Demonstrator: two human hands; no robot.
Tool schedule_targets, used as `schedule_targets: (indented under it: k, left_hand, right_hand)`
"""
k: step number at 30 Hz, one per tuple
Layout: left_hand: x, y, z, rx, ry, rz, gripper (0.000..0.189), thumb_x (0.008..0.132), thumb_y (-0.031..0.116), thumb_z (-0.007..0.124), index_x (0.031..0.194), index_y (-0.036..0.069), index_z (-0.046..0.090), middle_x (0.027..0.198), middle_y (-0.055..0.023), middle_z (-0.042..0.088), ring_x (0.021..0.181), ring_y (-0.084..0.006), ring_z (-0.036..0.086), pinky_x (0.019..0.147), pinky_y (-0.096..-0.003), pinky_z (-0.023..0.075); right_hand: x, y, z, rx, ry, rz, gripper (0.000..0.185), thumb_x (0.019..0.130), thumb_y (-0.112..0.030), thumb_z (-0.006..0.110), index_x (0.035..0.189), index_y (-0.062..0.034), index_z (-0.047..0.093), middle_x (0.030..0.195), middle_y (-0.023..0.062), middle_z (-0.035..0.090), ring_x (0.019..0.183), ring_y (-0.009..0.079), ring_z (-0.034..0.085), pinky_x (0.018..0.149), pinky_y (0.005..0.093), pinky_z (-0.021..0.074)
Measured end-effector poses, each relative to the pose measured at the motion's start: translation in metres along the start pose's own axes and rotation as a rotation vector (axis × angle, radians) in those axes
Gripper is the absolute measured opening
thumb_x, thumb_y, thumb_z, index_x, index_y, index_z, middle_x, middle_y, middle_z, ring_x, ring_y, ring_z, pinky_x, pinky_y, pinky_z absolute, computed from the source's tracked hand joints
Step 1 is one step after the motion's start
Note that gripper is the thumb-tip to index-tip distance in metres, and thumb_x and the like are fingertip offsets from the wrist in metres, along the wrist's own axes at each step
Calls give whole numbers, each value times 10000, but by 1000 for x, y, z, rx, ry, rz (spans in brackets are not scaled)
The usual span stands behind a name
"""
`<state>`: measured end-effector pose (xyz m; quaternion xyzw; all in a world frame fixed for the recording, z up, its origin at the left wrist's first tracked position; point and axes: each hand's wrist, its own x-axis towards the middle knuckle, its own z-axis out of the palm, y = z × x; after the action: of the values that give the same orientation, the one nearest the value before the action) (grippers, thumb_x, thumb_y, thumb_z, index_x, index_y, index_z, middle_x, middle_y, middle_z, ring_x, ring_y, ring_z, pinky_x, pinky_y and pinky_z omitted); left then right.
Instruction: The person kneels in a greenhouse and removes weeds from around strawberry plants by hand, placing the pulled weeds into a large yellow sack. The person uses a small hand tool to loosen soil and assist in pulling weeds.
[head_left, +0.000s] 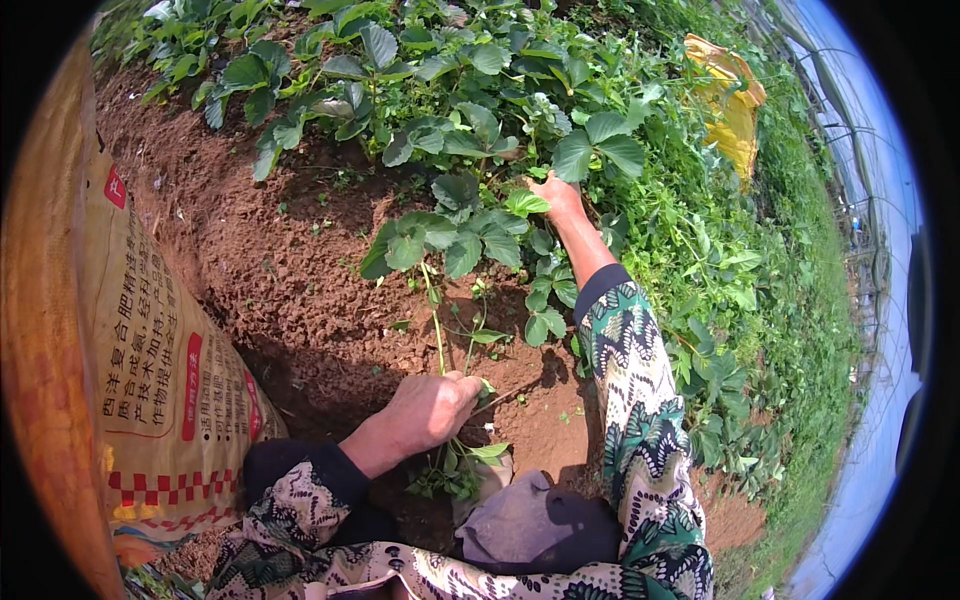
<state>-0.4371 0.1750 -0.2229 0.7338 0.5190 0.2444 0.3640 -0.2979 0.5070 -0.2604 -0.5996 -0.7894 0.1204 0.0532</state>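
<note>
My left hand (427, 412) is closed around thin green stems (437, 330), low over the bare soil. Some of these stems rise from the fist toward strawberry leaves. Below the same hand hangs a leafy bunch of green plants (454, 471). My right hand (559, 199) reaches among the strawberry plants (480, 236) at the bed's edge. Leaves hide its fingertips, so whether it grips anything cannot be seen. A large three-part strawberry leaf (600, 146) spreads just above the right hand.
A tall printed woven fertilizer sack (165, 315) stands close on my left. Reddish-brown soil (232, 225) slopes up to the planted bed. A yellow sack (727, 105) lies in dense weeds at the upper right. My grey-clad knee (517, 521) is below my hands. Greenhouse film (885, 315) curves along the right.
</note>
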Motion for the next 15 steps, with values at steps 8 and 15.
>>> schedule_targets:
  k: [8,15]
  left_hand:
    - [-2,-2,-1,-30,42,31,152,825,148,554,943,52,562,764,-152,594,670,-354,595,561,-437,465]
    - [-1,-5,-2,-33,4,-8,176,829,163,564,960,49,594,762,-157,610,678,-350,600,570,-434,470]
  right_hand:
    - [-16,4,5,74,66,-95,488,825,-453,559,1079,-37,577,896,232,640,851,353,623,757,412,490]
    - [-23,13,8,155,223,-117,423,795,-428,591,880,-17,648,841,239,641,819,354,630,759,400,491]
